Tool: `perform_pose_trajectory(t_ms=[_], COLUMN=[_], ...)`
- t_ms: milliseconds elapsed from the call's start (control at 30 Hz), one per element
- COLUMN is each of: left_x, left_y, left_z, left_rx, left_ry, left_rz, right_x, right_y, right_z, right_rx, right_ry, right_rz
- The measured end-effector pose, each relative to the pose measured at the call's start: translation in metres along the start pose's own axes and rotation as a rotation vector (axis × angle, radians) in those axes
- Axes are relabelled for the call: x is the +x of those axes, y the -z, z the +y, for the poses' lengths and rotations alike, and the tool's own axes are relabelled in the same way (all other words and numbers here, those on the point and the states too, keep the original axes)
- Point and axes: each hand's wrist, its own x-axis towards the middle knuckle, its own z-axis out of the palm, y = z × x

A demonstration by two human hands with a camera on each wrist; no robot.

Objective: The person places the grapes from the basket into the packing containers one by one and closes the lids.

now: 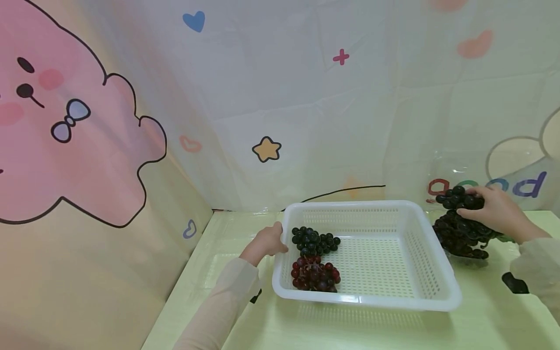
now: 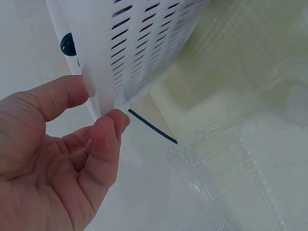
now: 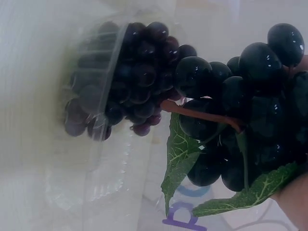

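Note:
My left hand (image 1: 266, 241) pinches the left rim of a white perforated plastic basket (image 1: 363, 300); the left wrist view shows thumb and fingers on either side of the basket wall (image 2: 96, 62). Inside, at the left end, a bunch of black grapes (image 1: 308, 240) lies behind a bunch of red grapes (image 1: 315, 277). To the basket's right, my right hand (image 1: 498, 209) holds another bunch of black grapes (image 3: 255, 110), with a brown stem and green leaves (image 3: 180, 156). Beneath it, more dark grapes (image 3: 139, 72) sit in a clear plastic container (image 3: 113, 72).
A pale green cover lies over the table (image 1: 372, 330). Behind it hangs a printed curtain (image 1: 306, 97) with a pink cartoon figure at left. Another clear plastic container (image 2: 211, 154) stands left of the basket. Black marks show on the table near both forearms.

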Motion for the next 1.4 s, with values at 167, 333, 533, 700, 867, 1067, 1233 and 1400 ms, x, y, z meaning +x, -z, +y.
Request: perform_pose_trajectory(t_ms=[167,333,533,700,867,1067,1233,1400], left_x=[0.0,0.0,0.0,0.001,0.002,0.002,0.003,0.004], left_y=[0.0,0.0,0.001,-0.001,-0.001,-0.001,-0.002,-0.001], left_z=[0.0,0.0,0.0,-0.001,-0.002,-0.002,-0.003,-0.003], left_rx=[-0.01,0.004,0.011,0.008,0.009,0.011,0.011,0.004], left_ry=[-0.005,-0.011,-0.011,-0.008,-0.008,-0.006,-0.007,0.001], left_rz=[0.001,0.001,-0.001,-0.003,-0.001,-0.005,-0.001,0.001], right_x=[-0.003,-0.005,-0.007,-0.009,-0.011,-0.012,-0.013,-0.015], right_y=[-0.006,-0.009,-0.013,-0.016,-0.02,-0.024,-0.027,-0.027], right_z=[0.008,0.016,0.025,0.032,0.037,0.042,0.046,0.051], right_rx=[-0.016,-0.018,-0.032,-0.042,-0.042,-0.037,-0.036,-0.042], right_ry=[-0.032,-0.068,-0.106,-0.126,-0.138,-0.134,-0.138,-0.148], right_rz=[0.036,0.027,0.022,0.029,0.056,0.091,0.112,0.111])
